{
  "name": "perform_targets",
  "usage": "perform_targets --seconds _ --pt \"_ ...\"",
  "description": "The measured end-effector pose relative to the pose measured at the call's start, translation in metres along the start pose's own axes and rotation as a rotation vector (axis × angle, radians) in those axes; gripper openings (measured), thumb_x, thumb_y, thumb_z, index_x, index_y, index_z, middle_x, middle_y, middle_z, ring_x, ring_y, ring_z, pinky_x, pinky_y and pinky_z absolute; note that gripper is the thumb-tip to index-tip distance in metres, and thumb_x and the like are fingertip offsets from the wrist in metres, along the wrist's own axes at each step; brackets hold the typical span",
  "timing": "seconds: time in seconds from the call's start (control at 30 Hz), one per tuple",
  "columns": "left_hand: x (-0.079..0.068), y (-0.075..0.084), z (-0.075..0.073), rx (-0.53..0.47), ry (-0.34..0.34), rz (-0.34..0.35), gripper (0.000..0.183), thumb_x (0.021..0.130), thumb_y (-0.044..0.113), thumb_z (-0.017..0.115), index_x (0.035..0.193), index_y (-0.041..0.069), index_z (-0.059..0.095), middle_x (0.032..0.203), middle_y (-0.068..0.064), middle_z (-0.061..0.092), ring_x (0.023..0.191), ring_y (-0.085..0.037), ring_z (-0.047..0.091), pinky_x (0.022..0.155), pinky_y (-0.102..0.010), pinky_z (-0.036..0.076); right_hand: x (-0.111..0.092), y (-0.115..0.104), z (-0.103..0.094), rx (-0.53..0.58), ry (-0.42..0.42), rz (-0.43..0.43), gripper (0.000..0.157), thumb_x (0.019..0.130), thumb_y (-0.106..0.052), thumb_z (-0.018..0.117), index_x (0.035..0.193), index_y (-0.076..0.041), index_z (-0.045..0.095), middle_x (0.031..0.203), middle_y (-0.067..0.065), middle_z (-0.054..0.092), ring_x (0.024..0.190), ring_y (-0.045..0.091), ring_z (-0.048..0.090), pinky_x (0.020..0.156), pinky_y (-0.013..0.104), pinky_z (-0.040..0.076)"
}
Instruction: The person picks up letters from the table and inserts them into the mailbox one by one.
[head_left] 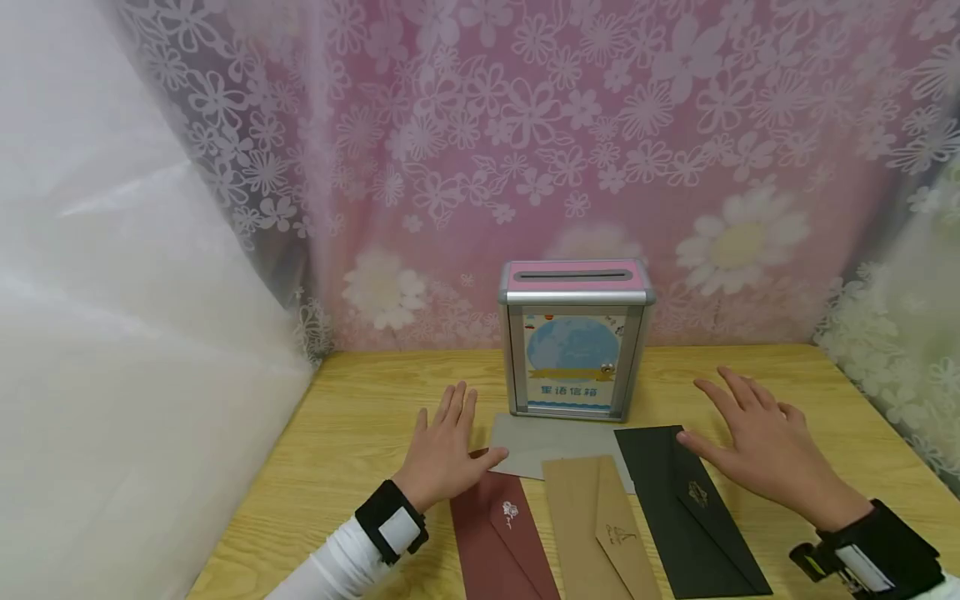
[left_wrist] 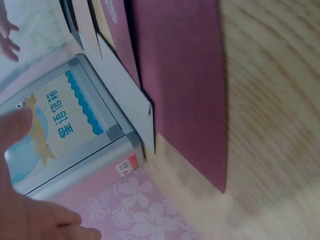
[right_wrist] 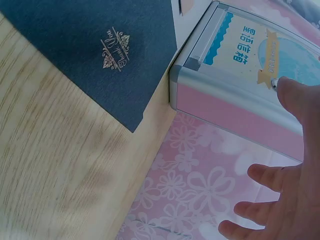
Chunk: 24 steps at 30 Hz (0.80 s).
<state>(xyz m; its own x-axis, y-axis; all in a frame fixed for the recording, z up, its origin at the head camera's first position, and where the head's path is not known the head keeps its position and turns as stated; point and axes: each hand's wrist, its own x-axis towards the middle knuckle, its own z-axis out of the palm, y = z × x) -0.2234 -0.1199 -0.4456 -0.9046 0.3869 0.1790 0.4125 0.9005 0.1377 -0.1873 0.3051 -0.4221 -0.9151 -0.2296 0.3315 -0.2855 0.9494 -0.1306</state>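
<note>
My left hand is held with fingers spread above the top end of a dark red envelope, gripping nothing. On the other side, my right hand has its fingers apart beside a black envelope; its thumb overlaps that envelope's edge in the head view. Between the two lies a tan envelope. A pale grey envelope lies crosswise behind them, partly covered. At the back stands an upright letter box, silver-framed and pink, with a slot on top. The black envelope bears gold print.
A wood-grain table carries everything. Close behind the box hangs a pink flowered curtain. White sheeting borders the left, and another flowered sheet the right. A small keyhole lock sits on the box's front.
</note>
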Motion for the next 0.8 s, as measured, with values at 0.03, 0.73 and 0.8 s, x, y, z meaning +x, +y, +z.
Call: perform_targets --seconds 0.03,0.73,0.8 --pt "0.0 0.0 0.0 -0.006 0.014 0.004 0.095 0.086 0.072 0.042 0.151 0.007 0.02 0.152 -0.016 0.024 0.136 -0.027 0.015 0.103 -0.062 0.025 0.0 -0.001 0.0 0.002 0.001 0.0 0.086 0.081 -0.068 0.056 0.143 -0.011 0.04 0.148 0.025 0.026 0.123 0.049 0.026 0.076 0.078 0.026" --pt "0.0 -0.005 0.027 0.027 -0.208 0.081 0.095 0.059 0.072 0.073 0.126 0.007 0.059 0.114 -0.012 0.052 0.101 -0.024 0.045 0.078 -0.049 0.049 -0.008 -0.001 0.005 -0.003 -0.035 -0.017 0.076 0.087 -0.061 0.055 0.142 -0.01 0.04 0.145 0.027 0.029 0.119 0.051 0.031 0.074 0.077 0.028" --pt "0.0 -0.008 0.029 0.006 -0.224 0.065 0.096 0.056 0.073 0.074 0.125 0.007 0.059 0.114 -0.012 0.052 0.101 -0.025 0.045 0.08 -0.049 0.048 -0.01 -0.002 0.006 -0.003 -0.044 -0.022 0.075 0.087 -0.06 0.055 0.142 -0.01 0.041 0.145 0.027 0.029 0.119 0.051 0.031 0.075 0.077 0.029"
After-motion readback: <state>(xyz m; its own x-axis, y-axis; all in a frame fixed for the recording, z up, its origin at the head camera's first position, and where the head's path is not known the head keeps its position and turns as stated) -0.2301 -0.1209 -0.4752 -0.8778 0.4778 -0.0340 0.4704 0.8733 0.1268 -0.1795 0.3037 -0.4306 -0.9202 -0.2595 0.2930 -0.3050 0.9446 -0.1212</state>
